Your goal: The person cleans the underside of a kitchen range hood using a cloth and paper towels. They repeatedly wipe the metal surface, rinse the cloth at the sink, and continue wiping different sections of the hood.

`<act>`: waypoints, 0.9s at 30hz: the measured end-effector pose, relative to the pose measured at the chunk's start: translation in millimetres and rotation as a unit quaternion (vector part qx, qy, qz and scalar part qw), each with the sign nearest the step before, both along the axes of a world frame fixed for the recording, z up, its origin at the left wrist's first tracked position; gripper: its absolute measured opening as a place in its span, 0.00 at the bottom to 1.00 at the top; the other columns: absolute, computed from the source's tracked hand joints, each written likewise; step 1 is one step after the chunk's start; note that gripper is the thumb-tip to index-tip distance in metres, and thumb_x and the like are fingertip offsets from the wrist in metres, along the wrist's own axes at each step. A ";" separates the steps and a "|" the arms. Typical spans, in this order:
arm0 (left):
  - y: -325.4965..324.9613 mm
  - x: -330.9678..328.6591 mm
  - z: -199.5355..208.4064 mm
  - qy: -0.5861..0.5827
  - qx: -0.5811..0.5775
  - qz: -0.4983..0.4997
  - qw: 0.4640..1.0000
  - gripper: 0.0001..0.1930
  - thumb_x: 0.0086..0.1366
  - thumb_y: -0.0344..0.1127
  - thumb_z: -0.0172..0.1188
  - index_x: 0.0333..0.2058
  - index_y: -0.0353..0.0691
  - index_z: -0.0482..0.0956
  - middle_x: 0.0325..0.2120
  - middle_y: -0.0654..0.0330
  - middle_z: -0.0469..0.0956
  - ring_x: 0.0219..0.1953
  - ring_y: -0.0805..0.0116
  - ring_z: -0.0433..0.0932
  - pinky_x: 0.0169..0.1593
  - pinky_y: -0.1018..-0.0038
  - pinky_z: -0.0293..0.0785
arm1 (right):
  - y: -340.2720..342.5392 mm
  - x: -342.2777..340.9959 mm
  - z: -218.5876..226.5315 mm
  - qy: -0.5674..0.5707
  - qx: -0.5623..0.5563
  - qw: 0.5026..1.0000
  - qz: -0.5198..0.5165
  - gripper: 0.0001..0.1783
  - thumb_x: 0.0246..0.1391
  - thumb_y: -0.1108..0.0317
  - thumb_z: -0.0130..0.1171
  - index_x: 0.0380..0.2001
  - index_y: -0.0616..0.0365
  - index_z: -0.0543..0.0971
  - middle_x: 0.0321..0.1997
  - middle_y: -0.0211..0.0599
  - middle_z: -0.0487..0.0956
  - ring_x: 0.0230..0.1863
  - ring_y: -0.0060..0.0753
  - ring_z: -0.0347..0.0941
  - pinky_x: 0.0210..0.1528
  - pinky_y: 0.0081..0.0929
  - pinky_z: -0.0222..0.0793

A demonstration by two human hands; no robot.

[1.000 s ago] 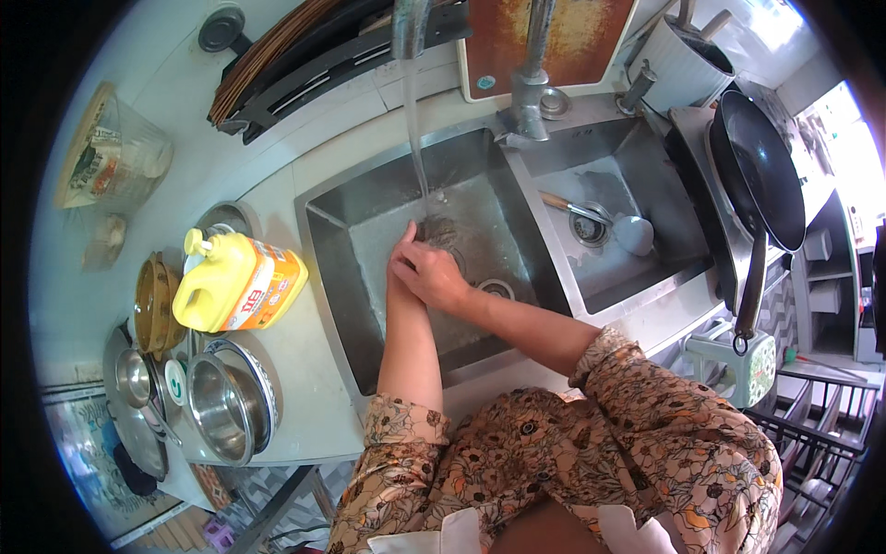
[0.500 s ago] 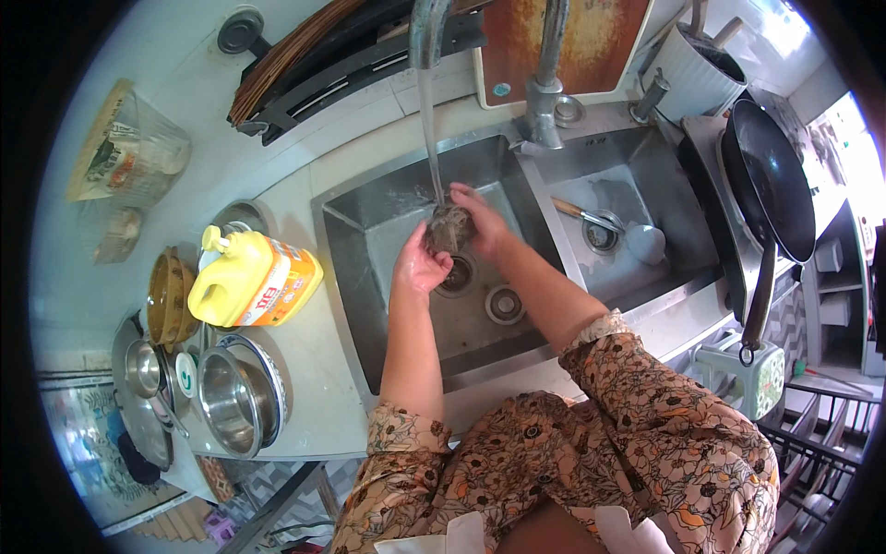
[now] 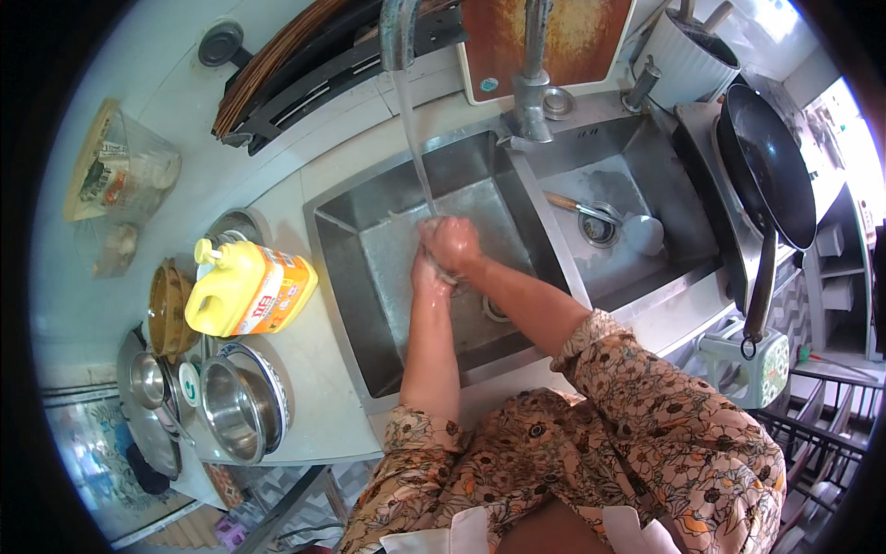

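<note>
Under the running water [image 3: 412,138] from the tap [image 3: 399,37], my two hands are pressed together over the left sink basin [image 3: 369,286]. My right hand [image 3: 453,245] is closed on top, fingers curled. My left hand [image 3: 430,273] lies beneath and against it, closed too. Between them is a grey-brown, stringy wad, almost wholly hidden now; whether it is a scrubber or a cloth I cannot tell. Water wets both hands and wrists. The drain beneath is mostly covered by my right forearm.
In the right basin [image 3: 678,245] lie a wooden-handled utensil [image 3: 577,206] and a white rounded piece [image 3: 643,235]. A yellow detergent jug [image 3: 249,288] and steel bowls [image 3: 233,411] stand left on the counter. At right, a black frying pan [image 3: 766,166] has its handle jutting forward.
My hands, cupped apart around the visible wad before, have come together and closed over it. The right hand has moved down onto the left. The view has shifted slightly.
</note>
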State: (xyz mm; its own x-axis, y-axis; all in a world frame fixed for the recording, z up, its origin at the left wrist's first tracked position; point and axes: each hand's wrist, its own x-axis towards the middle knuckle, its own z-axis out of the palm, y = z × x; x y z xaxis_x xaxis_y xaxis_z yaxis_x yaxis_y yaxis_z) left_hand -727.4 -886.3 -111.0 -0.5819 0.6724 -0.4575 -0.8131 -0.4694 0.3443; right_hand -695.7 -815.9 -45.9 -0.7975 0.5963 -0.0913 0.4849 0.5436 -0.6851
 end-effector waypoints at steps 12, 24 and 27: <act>-38.6 -8.0 -49.8 0.181 0.346 -0.053 0.919 0.24 0.59 0.59 0.43 0.42 0.46 0.69 0.43 0.59 0.71 0.49 0.63 0.67 0.52 0.64 0.63 | -48.7 38.7 6.8 0.294 -0.080 0.939 0.161 0.17 0.52 0.57 0.44 0.39 0.54 0.74 0.45 0.43 0.73 0.52 0.45 0.63 0.56 0.41 0.54; -8.3 -10.8 69.1 0.066 -0.111 -0.184 0.974 0.36 0.51 0.73 0.34 0.38 0.45 0.69 0.23 0.58 0.71 0.17 0.73 0.66 0.13 0.82 0.56 | 70.7 5.4 -5.9 0.000 -0.738 0.652 0.173 0.32 0.48 0.39 0.47 0.46 0.54 0.69 0.41 0.34 0.72 0.38 0.34 0.70 0.46 0.33 0.66; -2.7 -21.5 57.4 0.105 -0.325 -0.218 0.914 0.37 0.50 0.74 0.35 0.39 0.45 0.69 0.23 0.59 0.72 0.18 0.72 0.67 0.14 0.81 0.58 | 44.8 2.9 -4.3 0.149 -0.558 0.811 0.094 0.28 0.46 0.50 0.57 0.45 0.57 0.68 0.43 0.36 0.71 0.38 0.34 0.69 0.45 0.30 0.66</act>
